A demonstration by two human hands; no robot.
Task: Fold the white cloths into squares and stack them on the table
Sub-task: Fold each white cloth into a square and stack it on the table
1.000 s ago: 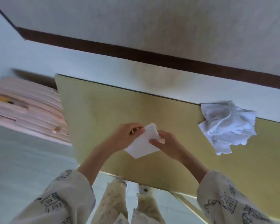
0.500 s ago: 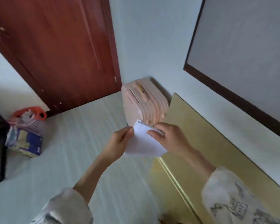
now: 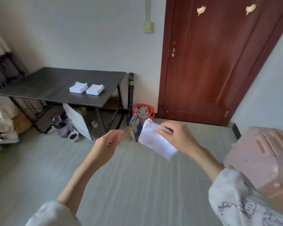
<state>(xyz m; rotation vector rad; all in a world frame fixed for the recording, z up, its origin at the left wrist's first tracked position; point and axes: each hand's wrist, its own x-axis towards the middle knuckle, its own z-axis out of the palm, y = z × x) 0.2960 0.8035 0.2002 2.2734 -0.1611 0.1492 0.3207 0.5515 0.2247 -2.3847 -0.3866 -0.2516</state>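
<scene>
The right hand (image 3: pixel 178 137) is pinching a folded white cloth (image 3: pixel 155 141) between thumb and fingers (image 3: pixel 168 127), holding it in the air above the floor (image 3: pixel 137 185); the left hand (image 3: pixel 108 144) is hovering just beside the cloth, apart from it, its fingers loosely curled and grasping nothing; two stacks of folded cloths (image 3: pixel 87 88) are sitting side by side on the dark tabletop (image 3: pixel 39 85) well apart from the hands; a pink suitcase (image 3: pixel 265 157) is standing at the right; a red-brown door (image 3: pixel 219 62) is standing behind.
</scene>
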